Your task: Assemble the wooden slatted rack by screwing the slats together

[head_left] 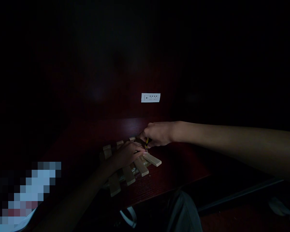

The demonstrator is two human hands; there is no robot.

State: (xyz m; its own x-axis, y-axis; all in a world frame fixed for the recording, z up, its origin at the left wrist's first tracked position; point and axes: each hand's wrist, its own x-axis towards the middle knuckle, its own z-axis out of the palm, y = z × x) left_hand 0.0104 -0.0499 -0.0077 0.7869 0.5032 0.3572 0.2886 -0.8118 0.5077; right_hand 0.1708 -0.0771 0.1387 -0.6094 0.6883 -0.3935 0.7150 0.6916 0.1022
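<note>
In the dim head view, a row of pale wooden slats [141, 167] lies on the dark red table, linked into a small rack-like piece with something shiny and clear beneath. My left hand [127, 154] rests over the slats. Its thumb and forefinger close together near the end slat [153, 159]; whatever they pinch is too small to make out. From the right, my right hand [157, 133] grips a small tool with a yellow and black handle [147, 141], its tip pointing down at the end slat beside my left fingertips. Darkness hides the tool's exact kind.
A white wall socket [150, 97] sits on the dark panel behind the table [164, 182]. At the lower left lies a bright, blurred-out object [29, 196]. My knee [185, 209] and a white strap [129, 217] show below the table's front edge.
</note>
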